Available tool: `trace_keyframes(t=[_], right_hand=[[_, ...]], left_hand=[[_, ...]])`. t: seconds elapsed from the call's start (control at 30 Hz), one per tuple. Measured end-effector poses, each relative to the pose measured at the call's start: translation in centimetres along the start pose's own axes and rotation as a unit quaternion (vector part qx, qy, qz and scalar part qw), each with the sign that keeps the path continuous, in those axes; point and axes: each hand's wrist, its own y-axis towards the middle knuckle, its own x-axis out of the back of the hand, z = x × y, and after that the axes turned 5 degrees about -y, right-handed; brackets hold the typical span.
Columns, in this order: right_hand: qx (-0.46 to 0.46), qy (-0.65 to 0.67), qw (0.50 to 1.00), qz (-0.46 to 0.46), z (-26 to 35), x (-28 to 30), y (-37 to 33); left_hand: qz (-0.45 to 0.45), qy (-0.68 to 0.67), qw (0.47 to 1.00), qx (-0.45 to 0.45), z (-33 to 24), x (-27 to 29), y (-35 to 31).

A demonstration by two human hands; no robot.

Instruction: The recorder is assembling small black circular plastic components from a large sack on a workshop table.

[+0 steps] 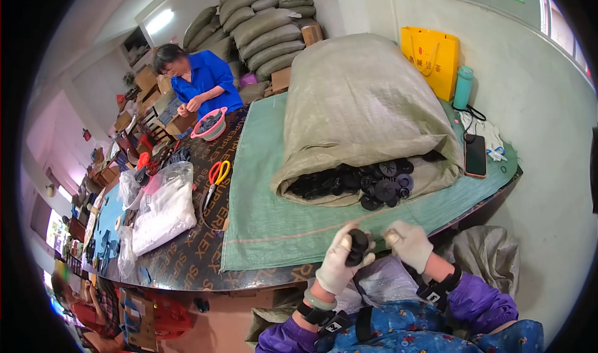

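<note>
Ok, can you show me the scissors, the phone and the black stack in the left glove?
Scissors (215, 183), head view: where the handles meet the blades.
Phone (475, 155), head view: the middle of its dark screen.
Black stack (357, 247), head view: about the middle of its side.

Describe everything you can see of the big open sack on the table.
The large sack is dull grey-beige and looks like woven plastic. It lies on its side, bulging and wrinkled, with its wide mouth open toward the person. Black round parts crowd the opening, some lying out past its lip; how full it is deeper inside is hidden. It rests on a green sheet spread over the table. Neither the left hand nor the right hand touches it.
</note>
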Motion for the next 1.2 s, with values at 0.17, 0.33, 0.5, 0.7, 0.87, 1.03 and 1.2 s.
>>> trace_keyframes(t=[0.17, 0.33, 0.5, 0.7, 0.87, 1.03, 1.2], right_hand=[[-0.033, -0.170, 0.981, -0.091, -3.7, 2.1, 2.6], [-0.048, -0.233, 0.970, -0.048, -4.4, 2.3, 4.9], [0.012, -0.290, 0.957, 0.007, -4.3, 1.7, 5.1], [0.049, -0.318, 0.947, 0.016, -3.4, 1.6, 3.7], [-0.017, -0.266, 0.964, -0.016, -4.3, 1.4, 3.1], [-0.039, -0.305, 0.951, 0.037, -3.8, 3.1, 3.5], [0.012, -0.337, 0.940, 0.058, -3.6, 3.1, 3.5]], left_hand=[[-0.033, 0.146, 0.988, -0.028, -1.4, 0.7, 3.0], [-0.001, 0.772, 0.609, -0.181, -1.2, 0.1, 8.3], [-0.009, 0.872, 0.481, -0.093, -0.4, -2.4, 9.3], [0.017, 0.876, 0.470, -0.105, -0.1, -1.3, 8.8], [-0.026, 0.858, 0.491, -0.146, 0.3, -1.7, 8.8], [-0.004, 0.874, 0.464, -0.142, 0.4, -1.9, 9.2], [0.003, 0.878, 0.458, -0.140, 0.3, -1.5, 9.2]])
